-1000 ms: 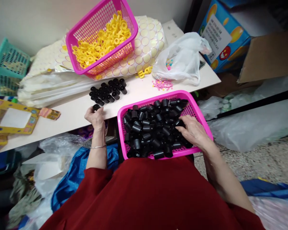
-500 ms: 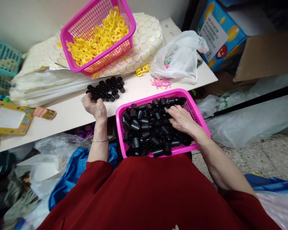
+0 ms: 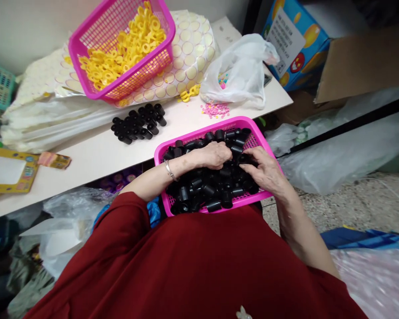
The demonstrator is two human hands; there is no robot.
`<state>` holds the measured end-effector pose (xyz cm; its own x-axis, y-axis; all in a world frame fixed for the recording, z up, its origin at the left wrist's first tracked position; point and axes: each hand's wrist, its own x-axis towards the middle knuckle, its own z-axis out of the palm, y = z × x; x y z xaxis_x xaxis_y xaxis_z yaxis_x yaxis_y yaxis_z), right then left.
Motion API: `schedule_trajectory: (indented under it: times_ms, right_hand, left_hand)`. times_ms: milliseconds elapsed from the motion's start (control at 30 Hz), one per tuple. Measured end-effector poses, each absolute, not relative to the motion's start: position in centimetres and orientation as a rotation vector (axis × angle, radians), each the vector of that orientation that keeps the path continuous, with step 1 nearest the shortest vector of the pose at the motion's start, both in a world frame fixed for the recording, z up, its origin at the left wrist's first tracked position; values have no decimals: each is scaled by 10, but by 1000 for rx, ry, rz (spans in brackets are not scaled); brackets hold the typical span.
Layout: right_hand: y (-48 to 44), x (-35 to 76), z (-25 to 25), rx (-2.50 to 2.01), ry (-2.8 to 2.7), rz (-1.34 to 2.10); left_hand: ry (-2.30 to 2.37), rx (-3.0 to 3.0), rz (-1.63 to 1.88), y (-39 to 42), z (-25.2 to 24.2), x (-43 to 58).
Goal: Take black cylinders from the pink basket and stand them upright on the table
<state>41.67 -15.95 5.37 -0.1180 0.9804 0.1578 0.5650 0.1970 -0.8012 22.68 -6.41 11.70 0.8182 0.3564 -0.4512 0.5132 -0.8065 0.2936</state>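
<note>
A pink plastic basket (image 3: 269, 148) full of black plastic cylinders (image 3: 209, 191) rests against my body at the table's front edge. My left hand (image 3: 217, 155) is inside it, palm down, with the fingers curled closed among the cylinders; what they hold is hidden. Close by on the right, my right hand (image 3: 264, 170) has its thumb and fingers around a black cylinder (image 3: 242, 158) near the basket's right side. On the table behind and to the left, a tight group of black cylinders (image 3: 138, 124) stands mostly upright, untouched by either hand.
Behind the group, a tilted pink basket (image 3: 103, 94) of yellow ringed pieces (image 3: 126, 51) leans on a dotted sack (image 3: 194, 42). A white plastic bag (image 3: 242, 73) and small pink bits (image 3: 215, 110) lie to the right. A blue carton (image 3: 295, 44) is at far right.
My left hand has left the standing cylinders on the table and come right into the basket. My right hand stays in the basket, its thumb and fingers now around a cylinder.
</note>
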Motion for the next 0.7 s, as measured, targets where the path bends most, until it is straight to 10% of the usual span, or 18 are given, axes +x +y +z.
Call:
schedule_trajectory:
  times_ms: [700]
  right_hand:
    - [-176,408,74,-1346,-1743,650]
  left_hand:
    - [629,1577,238,-63,109,208]
